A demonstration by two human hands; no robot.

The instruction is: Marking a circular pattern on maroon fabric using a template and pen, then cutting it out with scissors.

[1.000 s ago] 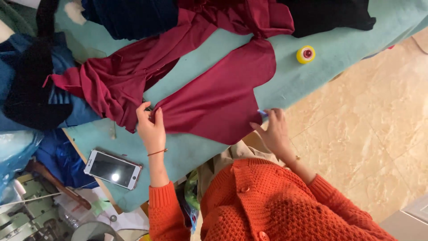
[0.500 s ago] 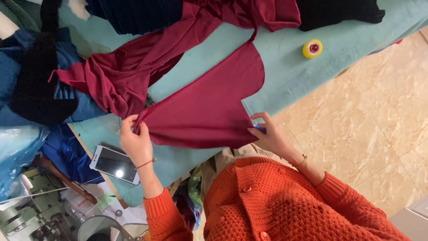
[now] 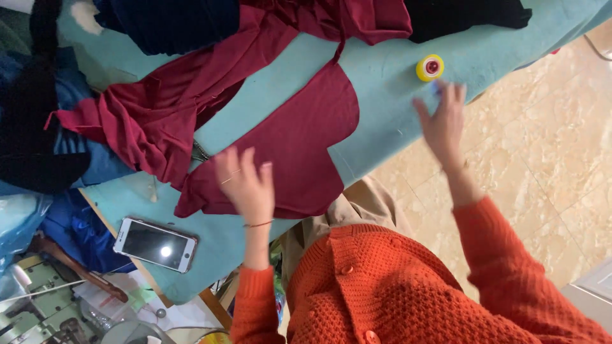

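Observation:
A flat piece of dark red cloth (image 3: 299, 140) lies spread on the light blue-green table cover (image 3: 382, 83), joined to a bunched heap of the same red cloth (image 3: 159, 121) on the left. My left hand (image 3: 245, 181) hovers open over the near left edge of the flat piece, fingers apart. My right hand (image 3: 443, 124) is lifted and blurred over the cover's right edge, just below a small yellow spool with a red centre (image 3: 430, 67). A small blue object shows between its fingertips, unclear what.
A white phone (image 3: 155, 244) lies on the cover at the near left. Black cloth (image 3: 465, 16) and dark blue cloth (image 3: 172, 22) lie along the far side. A sewing machine (image 3: 38, 299) stands lower left. Tiled floor (image 3: 548, 159) is at right.
Both hands have let go of the red cloth's near edge. The left hand lifted open above it, and the right hand swung away to the right toward the yellow spool.

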